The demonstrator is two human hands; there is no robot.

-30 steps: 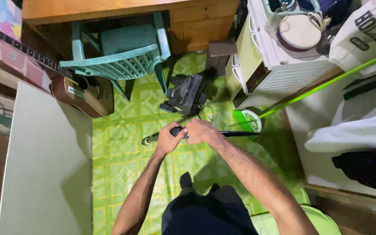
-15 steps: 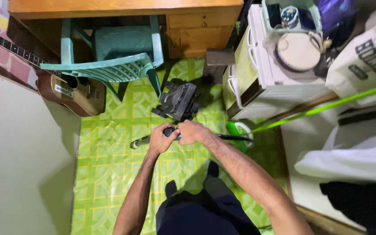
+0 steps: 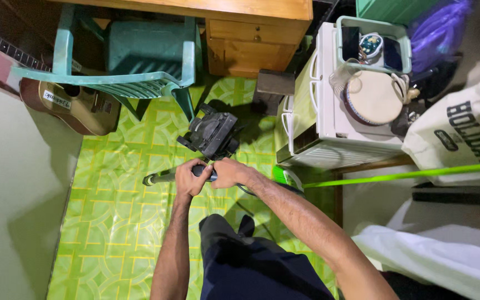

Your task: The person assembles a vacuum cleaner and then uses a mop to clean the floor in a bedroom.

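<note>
Your left hand (image 3: 191,179) is clenched around a dark, slim tripod leg (image 3: 162,178) that runs out to the left and ends in a grey rubber foot. Your right hand (image 3: 230,173) wraps the same leg just to the right, knuckles touching the left hand, so both fists close on one tube over the green patterned floor mat (image 3: 123,222). Just beyond your hands, the black tripod head (image 3: 211,134) points away from you, toward the far desk.

The head looks heavy, and with both hands bunched on one leg it could swing or tip if either hand loosens. A thin dark cable (image 3: 251,193) trails right from under your right wrist and could snag on your foot.

Around you there is one teal plastic chair (image 3: 123,61) at far left, one brown acoustic guitar (image 3: 70,103) lying under it, one wooden desk (image 3: 240,33), one white slatted cabinet (image 3: 329,122) at right carrying one round white drum (image 3: 374,99), and one bright green broom handle (image 3: 412,175) crossing at right.
</note>
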